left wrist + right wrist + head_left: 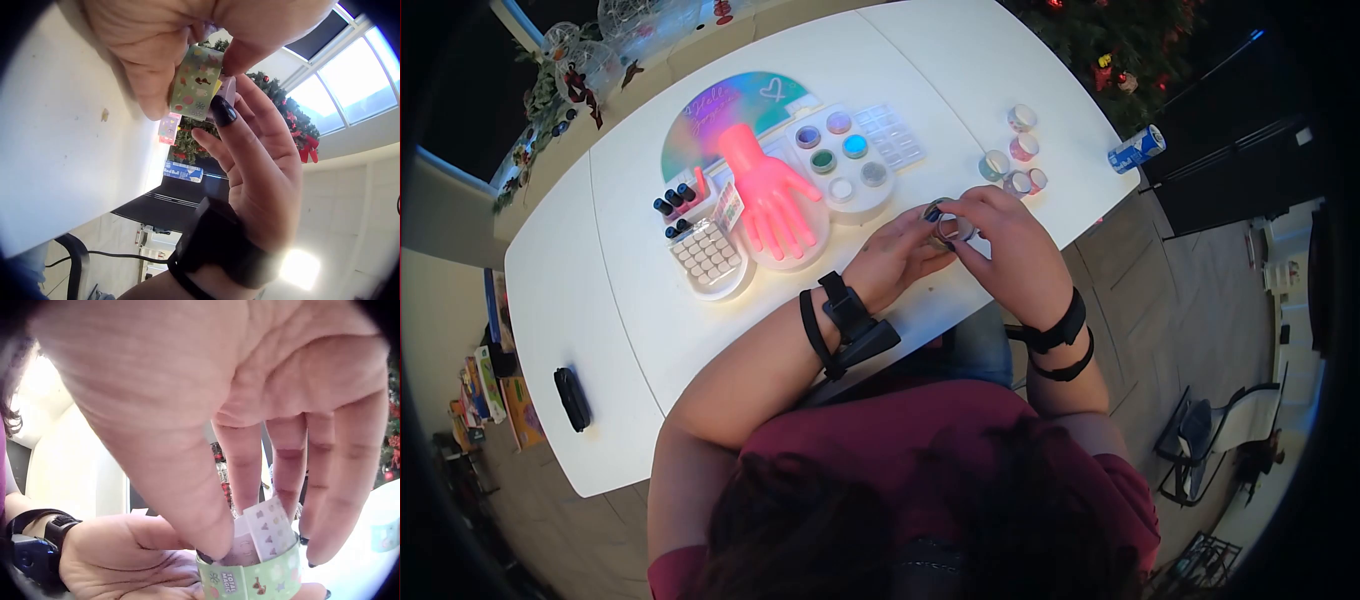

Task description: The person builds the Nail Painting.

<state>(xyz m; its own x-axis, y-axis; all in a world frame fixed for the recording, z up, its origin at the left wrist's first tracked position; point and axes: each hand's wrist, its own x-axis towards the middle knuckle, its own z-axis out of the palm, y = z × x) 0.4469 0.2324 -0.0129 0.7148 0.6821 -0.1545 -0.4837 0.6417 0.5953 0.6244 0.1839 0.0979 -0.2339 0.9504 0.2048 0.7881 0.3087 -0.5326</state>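
Observation:
A pale green sticker roll (275,576), printed with small pictures and the words TOTAL MAGIC, is held close in front of the body near the table's edge. My left hand (890,258) grips it from the left, thumb and fingers around its band. From the other side reaches my right hand (1025,255), its thumb at the roll's rim and its fingers behind. Between them they pinch a whitish sticker strip (270,530) that sticks up from inside the ring. Dark polish shows on the nails. In the left wrist view the right thumbnail lies against the roll's far edge.
Several other sticker rolls (994,165) stand at the right of the white table (590,340); a blue can (1137,149) is at its edge. Left of the hands are a pink model hand (770,195), glitter pots (824,160), polish bottles (678,205) and a black case (572,400).

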